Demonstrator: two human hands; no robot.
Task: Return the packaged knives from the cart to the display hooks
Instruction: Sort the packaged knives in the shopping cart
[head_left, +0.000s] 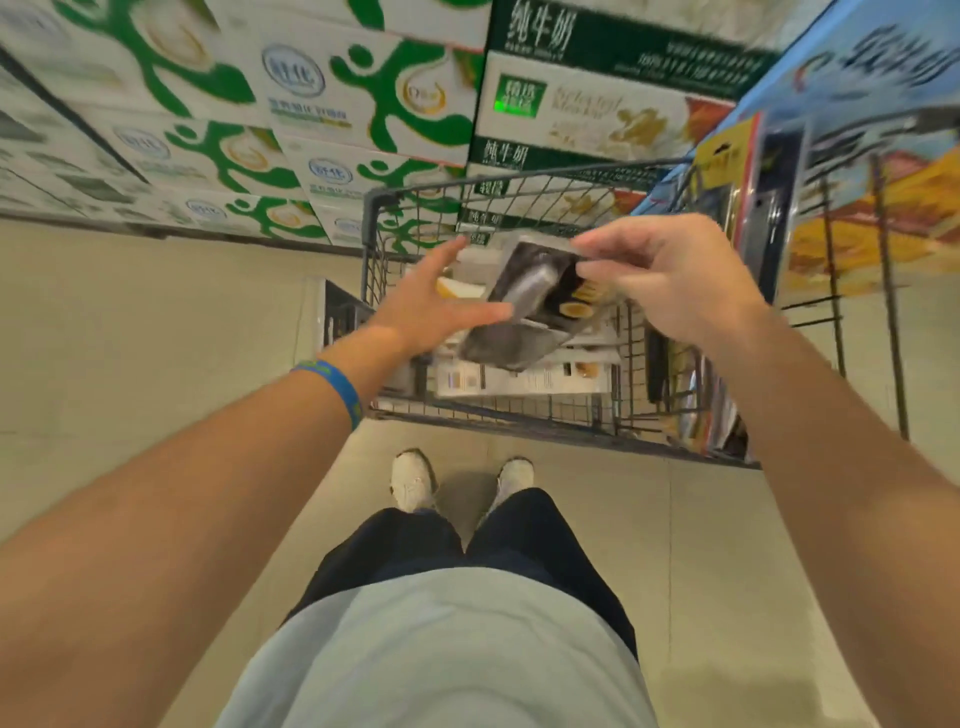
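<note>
A dark packaged knife (524, 306) hangs in the air above the wire cart (519, 410). My right hand (670, 280) pinches its upper right corner between thumb and fingers. My left hand (436, 296) is spread beside the package's left edge, thumb under it and fingers straight; whether it touches is blurred. More packages (519, 376), white and pale, lie in the cart's bottom. Other packaged knives (748, 208) hang on a display at the right, by the cart's right side.
Stacked milk cartons (332, 104) form a wall beyond the cart. A blue-edged carton stack (883, 78) stands at the right behind a dark metal rack (888, 291). Beige floor tiles (156, 322) stretch to the left. My shoes (410, 480) stand just behind the cart.
</note>
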